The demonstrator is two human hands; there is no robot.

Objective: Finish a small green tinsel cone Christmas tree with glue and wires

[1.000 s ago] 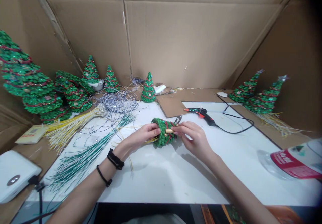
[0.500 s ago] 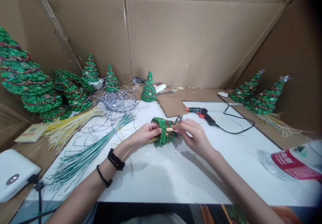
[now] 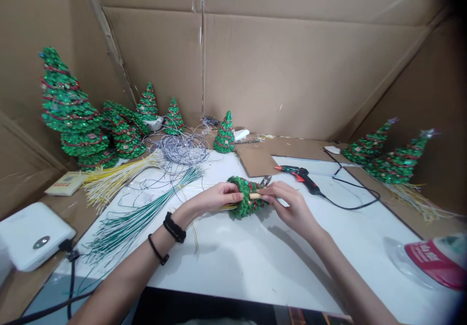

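A small green Christmas tree (image 3: 242, 209) with red garland lies on its side above the white board. My left hand (image 3: 226, 196) is closed on its wide base end, thumb on top. My right hand (image 3: 282, 199) pinches a short tan wooden stick or handle (image 3: 255, 196) against the tree's side. A dark metal piece with holes (image 3: 266, 181) shows just behind my right fingers; whether it joins the tan piece I cannot tell. Thin yellow wires (image 3: 228, 207) stick out by my left hand. The tree's tip is hidden behind my right hand.
A glue gun (image 3: 301, 176) with a black cord lies right of a cardboard piece (image 3: 257, 161). Green wires (image 3: 146, 208), yellow wires (image 3: 120, 176) and tangled silvery wire (image 3: 182, 147) spread leftward. Several finished trees (image 3: 224, 133) stand around. A bottle (image 3: 434, 261) lies right, a white device (image 3: 38, 237) left.
The whole view has shifted, so everything appears further right and mostly slightly lower. Both hands keep their hold on the tree and the tan piece, with little visible change between them.
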